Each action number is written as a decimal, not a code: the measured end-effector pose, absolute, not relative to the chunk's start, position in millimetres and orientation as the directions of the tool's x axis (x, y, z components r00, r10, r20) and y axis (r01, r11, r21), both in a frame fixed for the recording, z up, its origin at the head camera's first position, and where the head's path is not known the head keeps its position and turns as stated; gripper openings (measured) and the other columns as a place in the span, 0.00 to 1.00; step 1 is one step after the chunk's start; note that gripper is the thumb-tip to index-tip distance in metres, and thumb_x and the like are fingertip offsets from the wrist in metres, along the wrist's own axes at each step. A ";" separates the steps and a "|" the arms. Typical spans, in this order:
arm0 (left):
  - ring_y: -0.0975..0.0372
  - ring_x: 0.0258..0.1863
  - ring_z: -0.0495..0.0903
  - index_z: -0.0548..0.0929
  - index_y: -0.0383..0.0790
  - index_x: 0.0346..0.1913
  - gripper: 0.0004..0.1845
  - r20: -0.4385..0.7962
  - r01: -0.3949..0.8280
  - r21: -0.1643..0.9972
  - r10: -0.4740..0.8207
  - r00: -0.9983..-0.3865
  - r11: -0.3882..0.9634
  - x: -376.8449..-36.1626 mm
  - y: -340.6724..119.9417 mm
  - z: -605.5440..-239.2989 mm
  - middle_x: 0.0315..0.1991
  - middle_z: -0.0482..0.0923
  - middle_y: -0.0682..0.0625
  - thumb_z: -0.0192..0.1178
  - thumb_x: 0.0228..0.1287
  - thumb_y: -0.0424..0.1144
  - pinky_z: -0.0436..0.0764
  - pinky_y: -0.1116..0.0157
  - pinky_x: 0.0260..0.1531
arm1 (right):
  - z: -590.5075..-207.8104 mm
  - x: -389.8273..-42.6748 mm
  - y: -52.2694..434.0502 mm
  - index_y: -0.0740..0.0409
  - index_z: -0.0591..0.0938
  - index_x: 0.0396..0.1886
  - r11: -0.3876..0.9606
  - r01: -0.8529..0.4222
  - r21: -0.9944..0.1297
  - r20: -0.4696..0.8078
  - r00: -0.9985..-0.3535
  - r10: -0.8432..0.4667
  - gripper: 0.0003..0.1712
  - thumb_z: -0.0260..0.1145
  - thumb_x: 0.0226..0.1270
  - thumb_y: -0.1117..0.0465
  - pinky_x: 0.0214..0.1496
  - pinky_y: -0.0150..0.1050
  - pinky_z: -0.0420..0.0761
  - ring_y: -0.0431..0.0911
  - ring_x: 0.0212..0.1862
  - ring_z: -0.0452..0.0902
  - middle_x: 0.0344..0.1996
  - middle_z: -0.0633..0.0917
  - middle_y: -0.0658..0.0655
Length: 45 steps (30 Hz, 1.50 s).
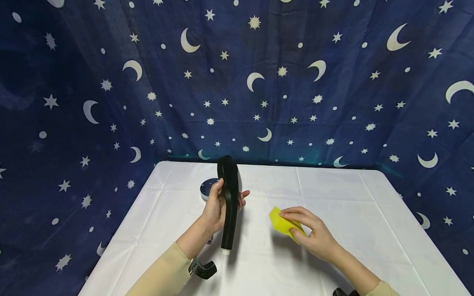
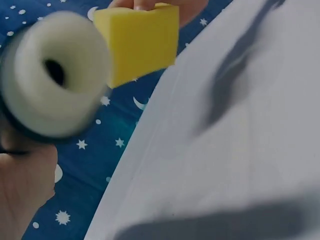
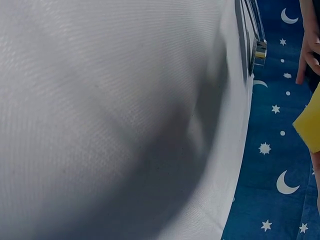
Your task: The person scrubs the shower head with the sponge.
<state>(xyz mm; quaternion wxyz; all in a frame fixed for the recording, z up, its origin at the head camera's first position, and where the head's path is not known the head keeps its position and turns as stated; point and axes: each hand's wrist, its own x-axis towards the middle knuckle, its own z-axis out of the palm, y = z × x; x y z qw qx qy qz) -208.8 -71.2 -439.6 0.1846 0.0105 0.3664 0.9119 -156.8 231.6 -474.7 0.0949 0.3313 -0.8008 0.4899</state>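
My left hand (image 1: 214,209) holds a black handheld shower head (image 1: 231,197) upright, its handle pointing down. The handle's hollow white end (image 2: 30,75) fills the upper left of the left wrist view, blurred. To the right, my right hand (image 1: 314,234) grips a yellow sponge (image 1: 283,224) between thumb and fingers, above the table. The sponge (image 2: 145,42) also shows behind the white end in the left wrist view. At the right edge of the right wrist view, the sponge (image 3: 310,122) and left hand (image 3: 311,47) are partly cut off.
Behind my left hand, a round thing (image 1: 208,187) with a dark top and pale rim is partly hidden. A white cloth covers the table (image 1: 333,193). A dark blue curtain (image 1: 229,86) with moons and stars hangs behind and at the sides.
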 end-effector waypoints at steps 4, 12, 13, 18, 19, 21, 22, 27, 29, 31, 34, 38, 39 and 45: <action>0.59 0.48 0.79 0.57 0.44 0.72 0.38 -0.136 -0.354 0.695 0.369 -0.919 -0.626 -207.2 -71.2 -436.0 0.55 0.74 0.37 0.52 0.73 0.66 0.82 0.69 0.47 | -474.1 -157.7 231.1 0.51 0.85 0.61 0.304 -0.623 -0.721 0.476 -0.764 -0.437 0.32 0.67 0.60 0.79 0.61 0.30 0.77 0.45 0.61 0.77 0.59 0.81 0.51; 0.53 0.73 0.64 0.54 0.44 0.80 0.38 -0.127 -0.321 0.782 0.367 -0.921 -0.535 -207.4 -70.0 -434.8 0.78 0.57 0.41 0.39 0.78 0.64 0.60 0.56 0.75 | -474.4 -160.5 229.7 0.53 0.85 0.61 0.265 -0.640 -0.721 0.504 -0.747 -0.434 0.32 0.66 0.59 0.82 0.61 0.30 0.76 0.46 0.60 0.77 0.58 0.82 0.53; 0.53 0.77 0.57 0.53 0.43 0.80 0.38 -0.126 -0.307 0.798 0.354 -0.927 -0.518 -207.2 -69.8 -435.8 0.79 0.55 0.42 0.37 0.79 0.63 0.52 0.55 0.77 | -474.4 -160.5 229.5 0.53 0.85 0.61 0.260 -0.639 -0.724 0.503 -0.747 -0.435 0.32 0.66 0.59 0.82 0.61 0.30 0.76 0.46 0.61 0.77 0.58 0.82 0.53; 0.55 0.79 0.46 0.52 0.35 0.79 0.36 -0.138 -0.275 0.827 0.298 -0.945 -0.490 -208.3 -69.0 -441.0 0.80 0.52 0.42 0.36 0.82 0.57 0.41 0.55 0.78 | -473.4 -161.3 229.5 0.55 0.84 0.61 0.241 -0.648 -0.722 0.517 -0.738 -0.434 0.32 0.65 0.60 0.82 0.60 0.30 0.77 0.47 0.60 0.77 0.59 0.81 0.55; 0.56 0.79 0.49 0.53 0.35 0.79 0.35 -0.140 -0.273 0.825 0.289 -0.947 -0.495 -208.8 -68.7 -441.9 0.79 0.53 0.42 0.38 0.83 0.56 0.45 0.56 0.78 | -472.7 -161.4 229.5 0.55 0.84 0.61 0.240 -0.649 -0.721 0.520 -0.737 -0.432 0.32 0.65 0.60 0.82 0.60 0.30 0.77 0.46 0.60 0.77 0.59 0.81 0.55; 0.58 0.74 0.58 0.56 0.33 0.76 0.32 -0.156 -0.281 0.816 0.275 -0.949 -0.505 -209.4 -68.0 -443.0 0.75 0.60 0.42 0.41 0.83 0.53 0.55 0.60 0.75 | -471.3 -161.5 229.4 0.55 0.84 0.61 0.237 -0.651 -0.721 0.525 -0.737 -0.427 0.32 0.64 0.60 0.82 0.60 0.30 0.78 0.46 0.60 0.77 0.59 0.81 0.55; 0.58 0.71 0.63 0.58 0.33 0.75 0.31 -0.164 -0.283 0.818 0.269 -0.949 -0.501 -209.7 -67.7 -443.7 0.72 0.63 0.42 0.42 0.83 0.52 0.61 0.61 0.73 | -470.6 -161.5 229.3 0.55 0.84 0.61 0.236 -0.652 -0.721 0.527 -0.737 -0.423 0.32 0.64 0.59 0.82 0.59 0.30 0.78 0.46 0.60 0.77 0.59 0.81 0.55; 0.59 0.49 0.81 0.66 0.32 0.66 0.23 -0.175 -0.279 0.830 0.249 -0.953 -0.484 -210.6 -67.0 -445.5 0.51 0.79 0.45 0.48 0.82 0.46 0.82 0.63 0.52 | -466.9 -163.4 226.1 0.57 0.84 0.61 0.217 -0.687 -0.693 0.573 -0.708 -0.412 0.32 0.65 0.58 0.82 0.60 0.30 0.77 0.47 0.61 0.76 0.59 0.81 0.57; 0.59 0.42 0.84 0.66 0.35 0.64 0.18 -0.169 -0.274 0.827 0.247 -0.954 -0.491 -210.2 -67.1 -445.8 0.45 0.82 0.45 0.51 0.80 0.41 0.85 0.62 0.45 | -464.4 -165.5 223.6 0.59 0.84 0.61 0.205 -0.718 -0.665 0.613 -0.682 -0.399 0.31 0.65 0.58 0.82 0.61 0.30 0.76 0.48 0.61 0.76 0.59 0.81 0.59; 0.58 0.38 0.86 0.66 0.38 0.63 0.17 -0.166 -0.272 0.821 0.247 -0.955 -0.502 -209.3 -67.3 -445.7 0.41 0.84 0.45 0.53 0.78 0.35 0.87 0.60 0.41 | -461.1 -167.9 220.4 0.60 0.84 0.61 0.200 -0.744 -0.638 0.647 -0.659 -0.384 0.31 0.66 0.57 0.82 0.62 0.29 0.75 0.49 0.61 0.76 0.59 0.81 0.61; 0.56 0.37 0.88 0.63 0.42 0.65 0.22 -0.168 -0.284 0.809 0.260 -0.951 -0.515 -207.8 -67.0 -444.8 0.40 0.84 0.43 0.54 0.72 0.27 0.88 0.57 0.40 | -455.1 -171.5 213.0 0.59 0.83 0.62 0.227 -0.771 -0.595 0.676 -0.633 -0.378 0.32 0.67 0.56 0.80 0.63 0.29 0.74 0.50 0.62 0.76 0.61 0.80 0.61; 0.53 0.43 0.87 0.58 0.45 0.70 0.26 -0.182 -0.323 0.785 0.301 -0.936 -0.529 -206.5 -65.9 -443.2 0.48 0.83 0.40 0.53 0.75 0.30 0.86 0.50 0.45 | -446.5 -174.8 197.9 0.54 0.83 0.65 0.315 -0.790 -0.525 0.655 -0.612 -0.443 0.33 0.68 0.57 0.74 0.63 0.31 0.75 0.51 0.63 0.75 0.65 0.77 0.58; 0.52 0.44 0.87 0.57 0.45 0.70 0.25 -0.189 -0.334 0.779 0.309 -0.932 -0.531 -206.3 -65.6 -442.5 0.49 0.82 0.39 0.52 0.78 0.33 0.85 0.49 0.47 | -444.5 -175.1 193.9 0.53 0.82 0.65 0.345 -0.793 -0.502 0.641 -0.609 -0.468 0.33 0.69 0.58 0.72 0.63 0.33 0.76 0.51 0.64 0.74 0.66 0.76 0.57; 0.51 0.43 0.88 0.57 0.45 0.70 0.23 -0.198 -0.328 0.788 0.290 -0.936 -0.521 -210.2 -67.8 -439.6 0.48 0.83 0.38 0.49 0.83 0.46 0.86 0.51 0.44 | -437.5 -169.5 177.9 0.45 0.82 0.67 0.415 -0.843 -0.342 0.594 -0.536 -0.599 0.33 0.70 0.59 0.65 0.57 0.44 0.81 0.49 0.64 0.73 0.67 0.76 0.54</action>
